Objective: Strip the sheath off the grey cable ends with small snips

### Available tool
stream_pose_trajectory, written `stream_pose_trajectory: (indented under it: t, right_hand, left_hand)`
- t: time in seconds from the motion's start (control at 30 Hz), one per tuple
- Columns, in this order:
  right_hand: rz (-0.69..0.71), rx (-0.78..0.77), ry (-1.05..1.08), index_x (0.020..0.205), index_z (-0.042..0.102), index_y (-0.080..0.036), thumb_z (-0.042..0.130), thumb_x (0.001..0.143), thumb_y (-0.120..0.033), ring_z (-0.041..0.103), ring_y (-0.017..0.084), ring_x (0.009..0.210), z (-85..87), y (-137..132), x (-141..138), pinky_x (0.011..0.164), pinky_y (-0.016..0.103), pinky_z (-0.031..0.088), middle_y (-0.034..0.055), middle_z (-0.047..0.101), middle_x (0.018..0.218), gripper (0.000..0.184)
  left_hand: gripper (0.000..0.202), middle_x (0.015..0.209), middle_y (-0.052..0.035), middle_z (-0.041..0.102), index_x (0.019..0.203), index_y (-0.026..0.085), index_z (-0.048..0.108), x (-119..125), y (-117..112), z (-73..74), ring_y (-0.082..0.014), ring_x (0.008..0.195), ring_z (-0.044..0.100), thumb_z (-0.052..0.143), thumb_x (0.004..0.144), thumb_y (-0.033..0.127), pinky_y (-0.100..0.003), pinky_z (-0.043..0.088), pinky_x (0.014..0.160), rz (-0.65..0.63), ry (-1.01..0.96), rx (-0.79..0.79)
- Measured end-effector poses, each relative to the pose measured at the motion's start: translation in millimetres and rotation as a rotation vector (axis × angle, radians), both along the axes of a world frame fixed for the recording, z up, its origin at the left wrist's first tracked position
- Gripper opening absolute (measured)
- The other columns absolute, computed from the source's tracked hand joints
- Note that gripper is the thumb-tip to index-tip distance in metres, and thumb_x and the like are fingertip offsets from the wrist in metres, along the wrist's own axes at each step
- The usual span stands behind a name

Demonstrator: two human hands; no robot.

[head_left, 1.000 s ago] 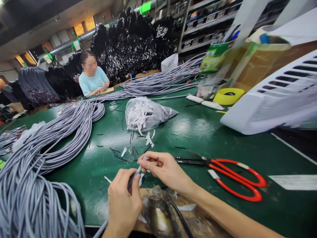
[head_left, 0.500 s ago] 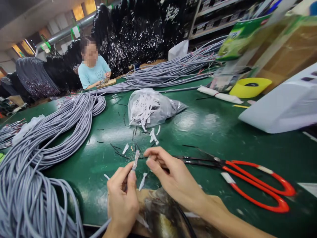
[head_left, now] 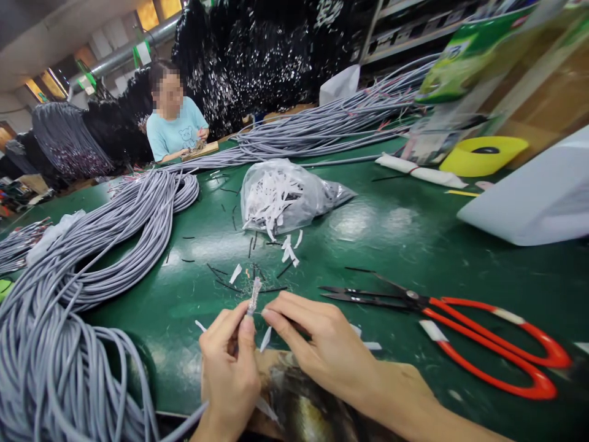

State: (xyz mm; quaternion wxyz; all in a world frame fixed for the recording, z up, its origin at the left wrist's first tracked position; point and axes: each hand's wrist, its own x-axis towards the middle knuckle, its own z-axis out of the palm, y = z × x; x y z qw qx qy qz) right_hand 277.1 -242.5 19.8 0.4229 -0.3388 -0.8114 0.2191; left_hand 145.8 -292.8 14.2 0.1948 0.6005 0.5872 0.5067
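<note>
My left hand (head_left: 229, 368) is closed around a grey cable (head_left: 254, 297), whose stripped end points up and shows silvery braid. Close beside that end, to its right, my right hand (head_left: 324, 328) has thumb and forefinger pinched together. Whatever lies between those fingertips is too small to make out. A white strip (head_left: 265, 339) lies below the right fingertips. Right of my hands rest long scissors (head_left: 488, 344) with red handles, their dark blades pointing left and slightly apart.
Several grey cables (head_left: 133, 258) lie coiled on the green table (head_left: 405, 270) at left, others across the back. A clear bag (head_left: 317, 196) holds white strips. Black and white scraps lie around. Behind the table sits a person (head_left: 177, 132). Yellow tape roll (head_left: 483, 153) stands right.
My right hand has moved down and slightly left, closer to the cable end, its fingers closer together. The view has shifted slightly; my left hand keeps its grip.
</note>
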Motion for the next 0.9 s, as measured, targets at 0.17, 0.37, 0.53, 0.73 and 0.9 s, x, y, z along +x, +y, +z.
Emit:
stream_pose_trajectory:
  t: [0.17, 0.37, 0.53, 0.73, 0.9]
  right_hand:
    - [0.023, -0.113, 0.054, 0.061, 0.050, -0.019, 0.035, 0.093, -0.025, 0.050, 0.011, 0.051, 4.8, -0.1, -0.3, 0.048, 0.022, 0.039, 0.0000, 0.054, 0.056, 0.036]
    - [0.023, -0.158, 0.030, 0.058, 0.049, -0.018, 0.035, 0.092, -0.030, 0.048, 0.011, 0.049, 6.4, 0.3, 1.3, 0.046, 0.022, 0.037, -0.0003, 0.052, 0.053, 0.039]
    - [0.042, -0.159, 0.036, 0.059, 0.049, -0.018, 0.037, 0.091, -0.027, 0.047, 0.011, 0.048, 3.9, 0.4, 1.2, 0.047, 0.021, 0.036, -0.0012, 0.050, 0.053, 0.036]
    - [0.079, -0.181, 0.082, 0.056, 0.046, -0.018, 0.039, 0.090, -0.027, 0.044, 0.010, 0.046, 4.9, 2.2, -0.2, 0.044, 0.020, 0.034, -0.0022, 0.048, 0.051, 0.036]
    - [0.018, -0.024, 0.085, 0.062, 0.054, -0.017, 0.038, 0.091, -0.020, 0.048, 0.010, 0.049, 3.2, -7.4, -1.1, 0.047, 0.021, 0.036, -0.0002, 0.054, 0.054, 0.033]
  left_hand:
    - [0.023, 0.070, -0.0032, 0.061, 0.097, 0.018, 0.069, -0.1, -0.7, -0.7, -0.0126, 0.060, 0.054, 0.048, 0.087, 0.022, -0.020, 0.043, 0.053, -0.021, 0.006, -0.030]
    - [0.022, 0.073, -0.0034, 0.064, 0.096, 0.018, 0.069, 0.0, -0.9, -0.3, -0.0124, 0.062, 0.056, 0.049, 0.087, 0.022, -0.019, 0.044, 0.053, 0.009, -0.009, -0.005]
    - [0.023, 0.075, -0.0054, 0.067, 0.094, 0.016, 0.069, 0.7, -0.1, 1.3, -0.0141, 0.065, 0.059, 0.049, 0.087, 0.022, -0.021, 0.047, 0.057, -0.010, 0.012, 0.000]
    - [0.025, 0.075, -0.0064, 0.066, 0.096, 0.016, 0.069, 1.6, -0.1, 1.4, -0.0149, 0.065, 0.060, 0.046, 0.088, 0.022, -0.023, 0.048, 0.060, -0.065, 0.086, -0.038]
    - [0.025, 0.078, -0.0065, 0.067, 0.099, 0.016, 0.068, 0.7, 1.6, 1.0, -0.0146, 0.067, 0.059, 0.047, 0.087, 0.019, -0.023, 0.046, 0.061, -0.072, 0.154, -0.027]
